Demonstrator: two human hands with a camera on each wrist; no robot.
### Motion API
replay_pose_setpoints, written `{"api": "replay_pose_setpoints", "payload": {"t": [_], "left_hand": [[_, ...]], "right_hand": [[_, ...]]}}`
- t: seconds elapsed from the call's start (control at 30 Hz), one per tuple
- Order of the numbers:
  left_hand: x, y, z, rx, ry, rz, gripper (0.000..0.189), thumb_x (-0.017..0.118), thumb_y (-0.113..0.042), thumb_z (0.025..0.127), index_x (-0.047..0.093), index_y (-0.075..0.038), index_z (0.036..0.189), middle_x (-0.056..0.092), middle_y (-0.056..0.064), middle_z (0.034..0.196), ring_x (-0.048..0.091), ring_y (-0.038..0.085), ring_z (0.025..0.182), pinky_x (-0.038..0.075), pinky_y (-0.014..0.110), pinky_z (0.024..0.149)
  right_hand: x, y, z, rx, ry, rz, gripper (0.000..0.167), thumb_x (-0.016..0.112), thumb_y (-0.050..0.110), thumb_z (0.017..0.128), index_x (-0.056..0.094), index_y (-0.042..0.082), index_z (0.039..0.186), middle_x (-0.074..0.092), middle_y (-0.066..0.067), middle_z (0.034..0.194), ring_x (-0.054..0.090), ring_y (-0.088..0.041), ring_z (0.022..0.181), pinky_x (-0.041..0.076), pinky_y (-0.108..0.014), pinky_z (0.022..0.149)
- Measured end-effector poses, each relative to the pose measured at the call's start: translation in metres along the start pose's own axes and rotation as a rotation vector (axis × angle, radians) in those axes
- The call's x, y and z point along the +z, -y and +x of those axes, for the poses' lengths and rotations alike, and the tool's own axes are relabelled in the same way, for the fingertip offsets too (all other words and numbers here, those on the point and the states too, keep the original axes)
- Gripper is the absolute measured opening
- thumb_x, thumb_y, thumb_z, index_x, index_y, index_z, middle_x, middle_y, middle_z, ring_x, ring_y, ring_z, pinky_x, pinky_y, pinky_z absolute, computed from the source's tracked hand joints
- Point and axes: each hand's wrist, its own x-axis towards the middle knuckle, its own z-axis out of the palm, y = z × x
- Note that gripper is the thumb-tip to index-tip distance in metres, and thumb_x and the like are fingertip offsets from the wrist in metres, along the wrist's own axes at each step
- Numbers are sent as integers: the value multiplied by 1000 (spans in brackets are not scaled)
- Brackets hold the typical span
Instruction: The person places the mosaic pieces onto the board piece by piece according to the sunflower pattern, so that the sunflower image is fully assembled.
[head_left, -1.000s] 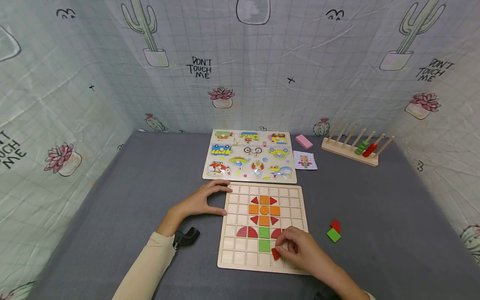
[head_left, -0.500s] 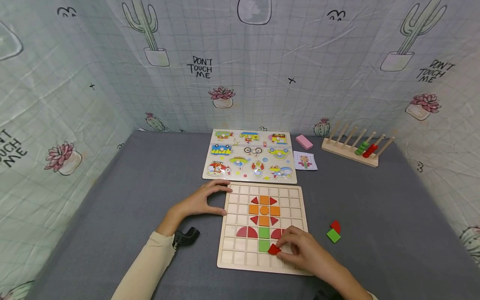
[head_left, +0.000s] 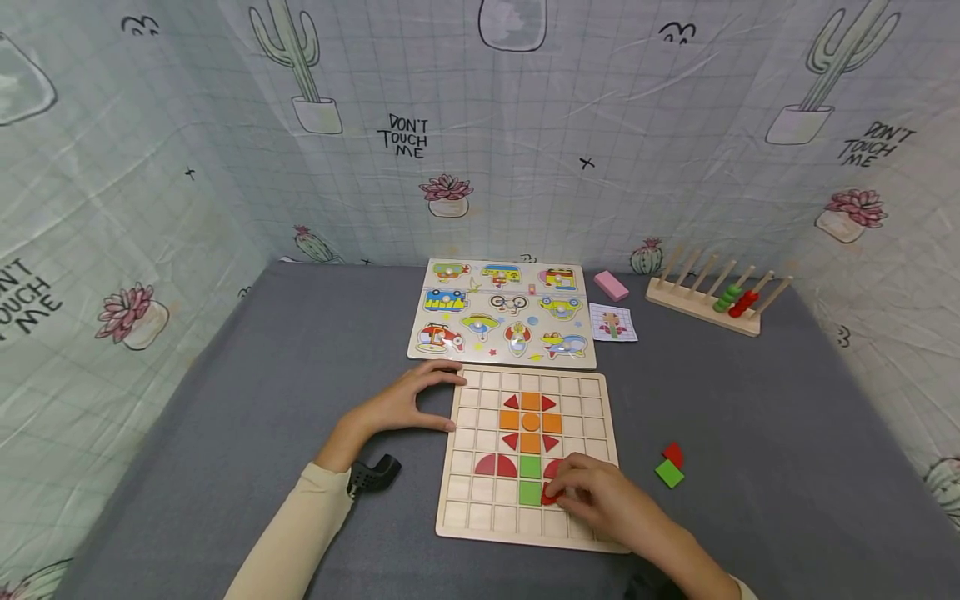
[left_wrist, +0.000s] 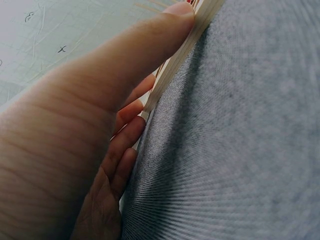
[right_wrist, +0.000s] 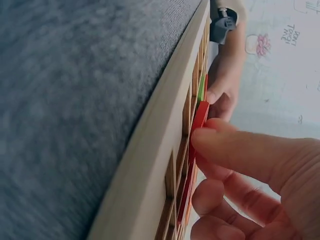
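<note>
A wooden grid board (head_left: 480,517) lies on the grey cloth, with orange squares, an orange circle, red triangles, red quarter-round pieces and green squares (head_left: 529,492) set in its cells. My right hand (head_left: 615,500) pinches a red piece (head_left: 548,497) between thumb and fingers, right beside the lower green square; the fingers hide part of it. In the right wrist view the red piece (right_wrist: 201,115) slants over the cells under my thumb. My left hand (head_left: 397,402) rests at the board's left edge, thumb and fingers spread along it. The left wrist view shows the thumb (left_wrist: 150,37) on that edge.
A red piece (head_left: 673,454) and a green square (head_left: 670,474) lie right of the board. Behind it are a vehicle peg puzzle (head_left: 495,329), a pattern card (head_left: 613,323), a pink block (head_left: 611,286) and a peg stand (head_left: 701,310) with green and red beads.
My right hand has brought the red piece up and left from the lower cells, turning it, to beside the lower green square. The left hand stays at the board's edge.
</note>
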Motion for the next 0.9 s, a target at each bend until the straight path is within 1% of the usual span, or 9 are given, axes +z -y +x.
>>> {"api": "replay_pose_setpoints", "payload": {"t": [0.23, 0.37, 0.47, 0.53, 0.63, 0.8, 0.9], "left_hand": [[1, 0, 1, -2, -2, 9, 65, 86, -28, 75, 59, -15, 133, 41, 5, 148, 34, 28, 138, 26, 55, 111], [1, 0, 1, -3, -3, 10, 65, 86, -28, 75, 59, -15, 133, 41, 5, 148, 34, 28, 139, 26, 56, 111], [1, 1, 0, -6, -2, 8, 65, 86, -27, 75, 60, -15, 133, 41, 5, 148, 35, 28, 138, 26, 55, 111], [1, 1, 0, -5, -3, 7, 65, 86, -27, 75, 60, -15, 133, 41, 5, 148, 35, 28, 138, 26, 55, 111], [0, 0, 0, -4, -3, 8, 65, 86, -28, 75, 60, -15, 133, 41, 5, 148, 35, 28, 138, 26, 55, 111], [0, 0, 0, -8, -2, 1, 65, 86, -28, 75, 59, -16, 133, 41, 5, 148, 34, 28, 139, 26, 55, 111], [0, 1, 0, -12, 1, 3, 65, 86, -30, 76, 59, -17, 134, 41, 4, 148, 34, 27, 139, 27, 55, 111]], "right_hand": [[-1, 3, 2, 88, 69, 18, 12, 74, 7, 86, 73, 13, 96, 62, 5, 98, 50, -3, 76, 46, -17, 60], [-1, 3, 2, 72, 66, 29, 10, 74, 7, 86, 73, 14, 94, 63, 4, 99, 53, -4, 77, 47, -18, 61], [-1, 2, 2, 68, 68, 27, 10, 75, 9, 86, 72, 15, 93, 64, 5, 100, 55, -5, 80, 48, -18, 65], [0, 2, 3, 64, 73, 12, 11, 74, 9, 86, 72, 16, 94, 64, 7, 101, 55, -5, 83, 49, -19, 68], [0, 2, 3, 61, 93, -5, 13, 74, 10, 87, 73, 16, 98, 63, 8, 101, 54, -4, 83, 49, -19, 69], [-1, 2, 3, 34, 105, -41, 11, 73, 11, 88, 73, 16, 97, 62, 7, 101, 56, -4, 84, 50, -20, 70], [-3, 1, 3, 24, 116, -44, 10, 73, 11, 88, 73, 16, 97, 62, 7, 102, 57, -5, 86, 51, -20, 72]]}}
